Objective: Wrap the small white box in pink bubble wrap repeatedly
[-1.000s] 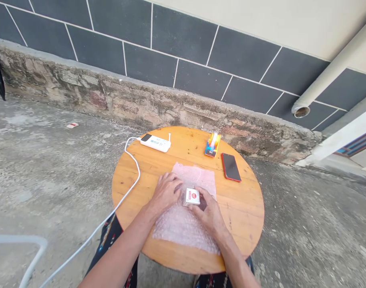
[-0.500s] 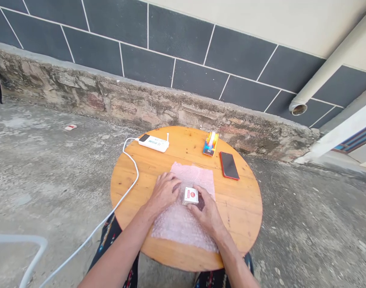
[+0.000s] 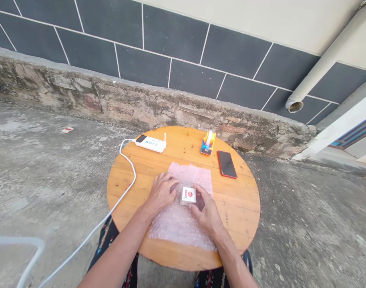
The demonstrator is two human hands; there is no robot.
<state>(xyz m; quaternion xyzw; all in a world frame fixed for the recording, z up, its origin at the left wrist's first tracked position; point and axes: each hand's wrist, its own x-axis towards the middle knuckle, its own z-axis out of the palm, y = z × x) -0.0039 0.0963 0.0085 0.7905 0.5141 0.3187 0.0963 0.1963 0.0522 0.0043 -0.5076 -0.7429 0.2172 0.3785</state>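
Observation:
A small white box [image 3: 188, 195] with a red label sits on a sheet of pink bubble wrap [image 3: 183, 232] on a round wooden table [image 3: 237, 216]. My right hand [image 3: 206, 210] has its thumb and index finger against the box's right side, gripping it. To the left of the box, my left hand [image 3: 162, 192] rests on the edge of the wrap with its fingers apart and curved, holding nothing.
A white power bank [image 3: 151, 143] with a white cable [image 3: 134, 176] lies at the table's back left. Near the back right are a tape dispenser [image 3: 208, 142] and a red-edged phone [image 3: 227, 164]. A stone-based wall [image 3: 135, 108] stands behind.
The whole view has shifted slightly, moving the table a little left in the picture. Both hands and the box keep nearly the same places on the wrap.

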